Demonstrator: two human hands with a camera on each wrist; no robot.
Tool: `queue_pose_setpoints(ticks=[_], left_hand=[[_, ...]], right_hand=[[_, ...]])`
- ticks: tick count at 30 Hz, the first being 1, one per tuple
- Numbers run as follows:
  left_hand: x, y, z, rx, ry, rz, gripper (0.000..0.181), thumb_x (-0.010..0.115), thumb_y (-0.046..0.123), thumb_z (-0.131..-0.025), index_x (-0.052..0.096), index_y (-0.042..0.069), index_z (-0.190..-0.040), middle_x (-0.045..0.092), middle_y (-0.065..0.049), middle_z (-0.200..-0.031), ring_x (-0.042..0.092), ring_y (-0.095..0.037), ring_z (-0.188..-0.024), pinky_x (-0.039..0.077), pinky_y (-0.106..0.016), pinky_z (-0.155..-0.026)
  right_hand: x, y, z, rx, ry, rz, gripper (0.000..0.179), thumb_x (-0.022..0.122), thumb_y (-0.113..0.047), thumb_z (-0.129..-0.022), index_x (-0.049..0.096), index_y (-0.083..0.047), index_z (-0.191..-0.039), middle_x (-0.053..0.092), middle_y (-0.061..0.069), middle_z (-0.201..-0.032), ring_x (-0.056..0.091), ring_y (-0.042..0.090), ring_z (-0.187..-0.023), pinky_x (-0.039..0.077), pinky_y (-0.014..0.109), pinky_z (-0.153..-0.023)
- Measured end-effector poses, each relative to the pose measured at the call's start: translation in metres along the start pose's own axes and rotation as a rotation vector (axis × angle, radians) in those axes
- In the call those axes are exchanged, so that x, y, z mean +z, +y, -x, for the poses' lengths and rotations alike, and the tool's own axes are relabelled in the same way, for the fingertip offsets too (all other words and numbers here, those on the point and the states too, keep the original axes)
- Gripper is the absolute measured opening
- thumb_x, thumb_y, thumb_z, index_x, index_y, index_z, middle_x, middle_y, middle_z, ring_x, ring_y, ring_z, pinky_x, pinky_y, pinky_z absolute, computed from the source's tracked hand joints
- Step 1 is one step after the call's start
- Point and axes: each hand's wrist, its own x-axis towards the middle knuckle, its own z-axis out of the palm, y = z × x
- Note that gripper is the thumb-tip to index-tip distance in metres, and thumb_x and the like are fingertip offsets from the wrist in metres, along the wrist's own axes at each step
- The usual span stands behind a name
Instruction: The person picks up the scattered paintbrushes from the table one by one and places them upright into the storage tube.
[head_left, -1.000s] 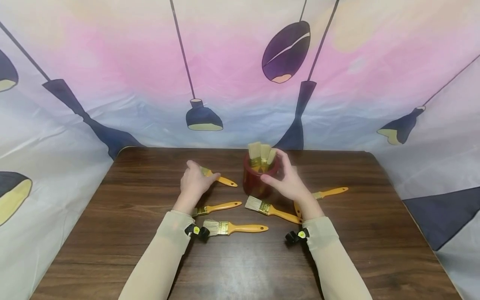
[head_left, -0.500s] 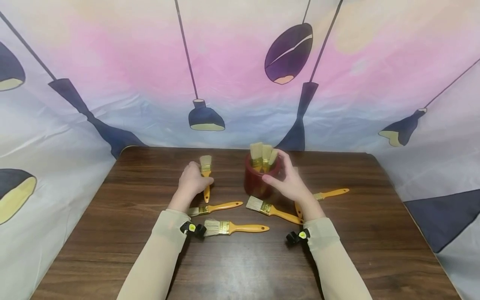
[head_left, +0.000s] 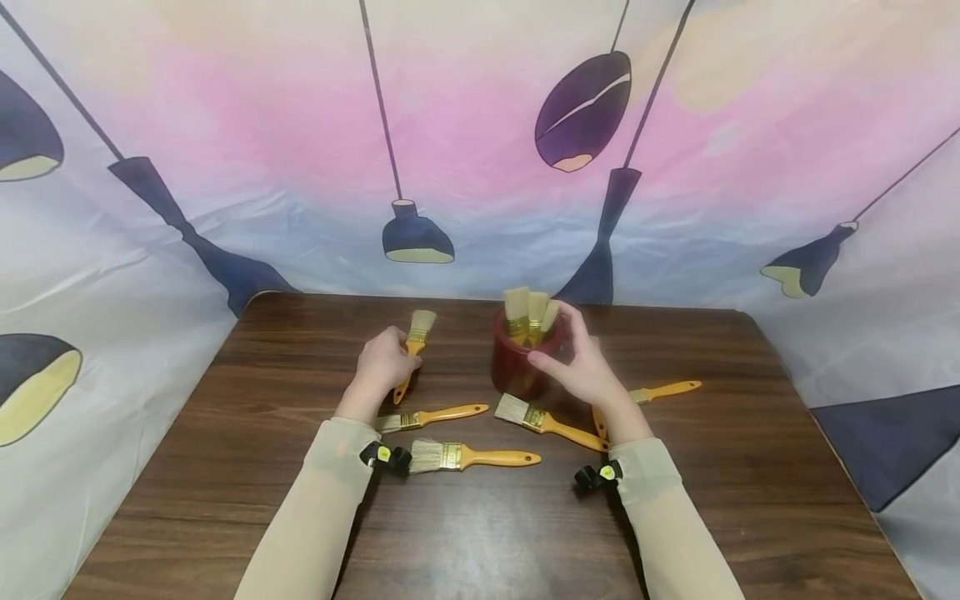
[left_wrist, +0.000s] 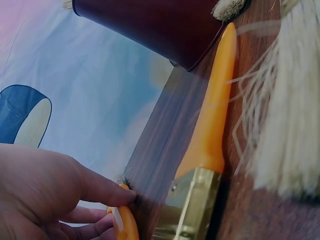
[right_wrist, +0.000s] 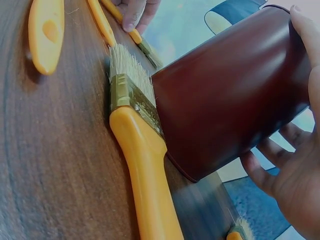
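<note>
Dark red and kinda glossy, that's the cup point(head_left: 517, 373) my right hand point(head_left: 588, 362) is curved around, thumb on the side nearer me. It's upright on the wood-grain table point(head_left: 750, 500), between my hands but touching only the right one. Progress: three paintbrushes point(head_left: 517, 310) are in it, bristles up, so those look sorted. My left hand point(head_left: 381, 364) is closed on one more, pinching the held brush point(head_left: 417, 335) by its handle, bristles tilted away from me, well apart from the cup.

Left over, I count five loose: a narrow brush point(head_left: 442, 414) just on my side of the left hand, a wide brush point(head_left: 480, 457) nearer me again, an angled brush point(head_left: 551, 423) between my hands, plus a half-hidden brush point(head_left: 599, 422) and a small brush point(head_left: 670, 389) by my right wrist. I'd call it under halfway, honestly.

Looks-wise: smooth orange handles, brassy metal bands, pale bristles, with some straggly hairs on one close to my left wrist.
</note>
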Motion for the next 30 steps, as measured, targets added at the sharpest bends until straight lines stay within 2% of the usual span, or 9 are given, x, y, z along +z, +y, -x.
queue_pose_setpoints(ticks=[8,12,16,18,22,25,30], left_hand=[[-0.005,-0.003,-0.002,0.003,0.014,0.019,0.051,0.076,0.021,-0.101,0.063,-0.009,-0.139,0.070,-0.026,-0.122,0.068,-0.041,-0.106,0.058,-0.052,-0.090],[-0.009,-0.001,-0.001,0.012,0.006,0.088,0.047,0.075,0.019,-0.101,0.066,-0.010,-0.136,0.073,-0.026,-0.122,0.070,-0.039,-0.104,0.060,-0.050,-0.089],[-0.014,0.002,0.002,0.018,0.022,0.185,0.048,0.072,0.017,-0.101,0.063,-0.009,-0.140,0.074,-0.026,-0.122,0.072,-0.038,-0.106,0.061,-0.049,-0.089],[-0.017,0.005,0.004,0.033,0.048,0.233,0.047,0.070,0.014,-0.101,0.062,-0.009,-0.142,0.074,-0.026,-0.121,0.072,-0.038,-0.104,0.061,-0.048,-0.086],[-0.024,0.012,0.008,0.097,0.143,0.295,0.042,0.069,0.008,-0.099,0.063,-0.008,-0.137,0.073,-0.025,-0.113,0.072,-0.037,-0.097,0.060,-0.043,-0.078],[-0.029,0.018,0.011,0.139,0.206,0.336,0.038,0.069,0.010,-0.100,0.066,-0.005,-0.135,0.074,-0.023,-0.112,0.074,-0.036,-0.098,0.059,-0.039,-0.075],[-0.034,0.025,0.016,0.184,0.234,0.449,0.038,0.067,0.015,-0.107,0.066,-0.004,-0.139,0.076,-0.024,-0.115,0.078,-0.036,-0.100,0.064,-0.039,-0.078]], right_hand=[[0.000,0.002,-0.001,-0.022,0.003,-0.004,0.090,0.081,-0.004,-0.097,0.027,-0.017,-0.167,0.055,0.020,-0.146,0.060,0.031,-0.116,0.053,0.056,-0.102],[0.000,0.003,-0.001,-0.031,0.006,0.002,0.089,0.081,-0.002,-0.096,0.028,-0.017,-0.166,0.056,0.021,-0.145,0.061,0.031,-0.115,0.054,0.054,-0.100],[0.001,0.002,-0.001,-0.035,0.006,0.007,0.089,0.081,-0.002,-0.095,0.028,-0.017,-0.165,0.056,0.021,-0.144,0.061,0.032,-0.114,0.055,0.050,-0.099],[0.001,0.002,-0.001,-0.033,0.006,0.011,0.089,0.081,-0.002,-0.095,0.028,-0.017,-0.166,0.056,0.021,-0.144,0.061,0.032,-0.114,0.055,0.049,-0.099],[0.001,0.002,-0.001,-0.029,0.007,0.018,0.089,0.082,-0.003,-0.095,0.028,-0.018,-0.166,0.056,0.020,-0.144,0.061,0.032,-0.114,0.055,0.049,-0.099],[0.001,0.002,-0.001,-0.033,0.004,0.012,0.089,0.081,-0.003,-0.096,0.028,-0.018,-0.166,0.056,0.021,-0.143,0.061,0.032,-0.113,0.055,0.052,-0.100],[0.001,0.003,-0.001,-0.038,0.004,-0.003,0.089,0.081,-0.002,-0.096,0.028,-0.017,-0.166,0.056,0.021,-0.144,0.061,0.033,-0.115,0.053,0.058,-0.102]])
